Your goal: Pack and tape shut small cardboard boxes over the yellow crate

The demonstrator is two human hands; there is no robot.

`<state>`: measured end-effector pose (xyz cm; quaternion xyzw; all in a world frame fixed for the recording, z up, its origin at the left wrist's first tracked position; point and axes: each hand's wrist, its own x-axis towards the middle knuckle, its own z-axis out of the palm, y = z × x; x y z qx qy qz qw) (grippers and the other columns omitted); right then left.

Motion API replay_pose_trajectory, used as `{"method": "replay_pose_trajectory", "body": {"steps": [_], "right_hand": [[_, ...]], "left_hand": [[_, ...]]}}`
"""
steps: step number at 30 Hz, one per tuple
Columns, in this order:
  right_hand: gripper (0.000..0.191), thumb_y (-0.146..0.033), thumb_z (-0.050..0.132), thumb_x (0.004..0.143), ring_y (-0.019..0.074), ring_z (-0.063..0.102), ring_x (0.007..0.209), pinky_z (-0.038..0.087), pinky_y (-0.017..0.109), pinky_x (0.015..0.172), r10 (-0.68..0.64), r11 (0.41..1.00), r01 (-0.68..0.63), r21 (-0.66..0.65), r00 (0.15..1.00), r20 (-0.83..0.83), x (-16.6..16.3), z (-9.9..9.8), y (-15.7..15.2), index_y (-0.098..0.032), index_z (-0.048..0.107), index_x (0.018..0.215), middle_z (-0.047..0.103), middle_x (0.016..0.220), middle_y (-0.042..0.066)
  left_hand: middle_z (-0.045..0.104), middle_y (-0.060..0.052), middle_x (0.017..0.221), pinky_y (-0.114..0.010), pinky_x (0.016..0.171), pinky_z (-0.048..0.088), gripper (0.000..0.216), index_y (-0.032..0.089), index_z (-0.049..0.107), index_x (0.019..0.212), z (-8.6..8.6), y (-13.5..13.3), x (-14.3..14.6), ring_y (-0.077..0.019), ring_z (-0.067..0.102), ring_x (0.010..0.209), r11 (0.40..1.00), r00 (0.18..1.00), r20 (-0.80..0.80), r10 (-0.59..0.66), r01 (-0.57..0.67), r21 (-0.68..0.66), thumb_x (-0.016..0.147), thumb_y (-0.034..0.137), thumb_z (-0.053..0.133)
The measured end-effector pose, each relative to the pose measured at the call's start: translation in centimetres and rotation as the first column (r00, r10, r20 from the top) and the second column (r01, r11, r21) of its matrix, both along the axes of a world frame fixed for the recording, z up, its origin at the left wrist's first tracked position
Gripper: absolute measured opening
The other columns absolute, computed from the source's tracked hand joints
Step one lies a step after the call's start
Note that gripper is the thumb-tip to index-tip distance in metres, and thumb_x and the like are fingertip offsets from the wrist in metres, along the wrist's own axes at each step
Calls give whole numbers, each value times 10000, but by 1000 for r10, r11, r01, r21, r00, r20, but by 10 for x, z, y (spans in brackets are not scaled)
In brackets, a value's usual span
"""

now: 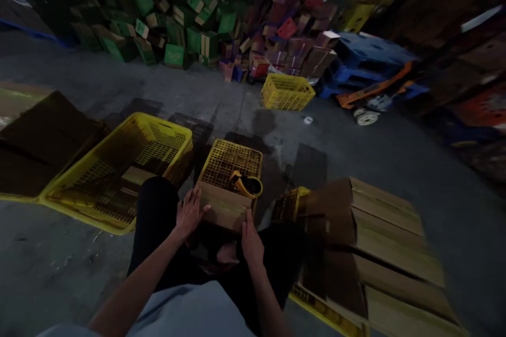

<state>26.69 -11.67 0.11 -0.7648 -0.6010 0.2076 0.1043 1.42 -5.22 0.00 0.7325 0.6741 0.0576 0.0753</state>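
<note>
A small brown cardboard box (pixel 223 206) rests on an upturned yellow crate (pixel 231 160) in front of my knees. My left hand (pixel 190 212) lies on the box's left end with its fingers stretched out. Along the box's right side my right hand (pixel 250 239) presses with its fingers held straight together. A yellow and black tape dispenser (pixel 245 184) sits on the crate just behind the box. I am seated, dark trousers below my arms.
A large yellow crate (pixel 118 168) stands at my left, with flat cardboard (pixel 43 137) beyond it. Stacked flat cartons (pixel 379 242) lie at my right on another yellow crate. Farther off are a yellow basket (pixel 287 92), blue pallets (pixel 367 60) and heaps of green and red boxes.
</note>
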Motion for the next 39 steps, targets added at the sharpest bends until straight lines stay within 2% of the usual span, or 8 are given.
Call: {"method": "replay_pose_trajectory", "body": {"steps": [5, 9, 14, 19, 26, 30, 35, 39], "right_hand": [[575, -407, 175, 1075, 183, 526, 1374, 544, 298, 978, 47, 992, -53, 112, 998, 50, 2, -12, -3, -247, 197, 1627, 417, 1603, 43], [584, -389, 193, 1076, 233, 334, 1503, 394, 412, 1170, 112, 963, -147, 224, 980, 163, 2, -12, -3, -162, 273, 1608, 338, 1639, 101], [590, -419, 249, 1071, 322, 182, 1550, 342, 550, 1175, 108, 972, -156, 178, 960, 257, -7, -1, 7, -120, 383, 1562, 348, 1627, 129], [578, -416, 275, 1072, 344, 158, 1552, 296, 573, 1185, 142, 969, -190, 155, 950, 276, -23, 5, 15, -110, 422, 1540, 361, 1620, 136], [583, -400, 233, 1076, 335, 155, 1553, 259, 573, 1190, 191, 951, -245, 186, 944, 269, -44, 1, 27, -102, 413, 1544, 374, 1614, 135], [590, -401, 218, 1078, 330, 185, 1546, 233, 556, 1207, 232, 935, -292, 201, 933, 276, -49, -2, 31, -93, 416, 1540, 361, 1621, 133], [594, -399, 224, 1075, 321, 192, 1545, 207, 525, 1227, 249, 927, -314, 206, 924, 289, -53, -6, 33, -84, 406, 1544, 363, 1620, 134], [585, -384, 240, 1071, 295, 233, 1536, 235, 505, 1224, 287, 923, -342, 174, 916, 280, -62, -9, 34, -90, 376, 1559, 343, 1629, 140]], "left_hand": [[296, -149, 1651, -580, 1088, 413, 690, 194, 262, 1613, -6, 1, -11, -332, 304, 1499, 999, 998, 50, -41, 40, 16, 1039, 570, 338], [311, -179, 1640, -507, 1107, 426, 731, 131, 274, 1603, -20, -1, -16, -336, 332, 1489, 991, 986, 134, -100, 86, 103, 1034, 585, 338], [288, -196, 1644, -499, 1121, 410, 772, 91, 274, 1593, -33, 2, -16, -361, 308, 1494, 979, 979, 138, -150, 128, 159, 1021, 603, 359], [215, -210, 1666, -503, 1118, 411, 856, 67, 229, 1607, -32, 1, -15, -384, 270, 1501, 979, 982, 80, -172, 161, 122, 993, 634, 411], [153, -198, 1682, -512, 1045, 486, 853, 77, 199, 1616, -18, 3, -6, -381, 223, 1520, 993, 994, 6, -110, 110, 30, 995, 613, 432], [151, -188, 1685, -508, 1044, 491, 847, 97, 206, 1619, -17, 5, -4, -382, 218, 1524, 995, 995, 7, -97, 96, 41, 988, 604, 458], [152, -208, 1680, -501, 1042, 500, 900, 49, 220, 1606, -18, 5, -4, -394, 210, 1523, 993, 994, 19, -107, 106, 46, 971, 636, 469], [145, -202, 1682, -512, 1028, 509, 894, 74, 197, 1616, -18, 4, -4, -391, 182, 1533, 995, 995, 26, -97, 96, 38, 975, 641, 454]]}}
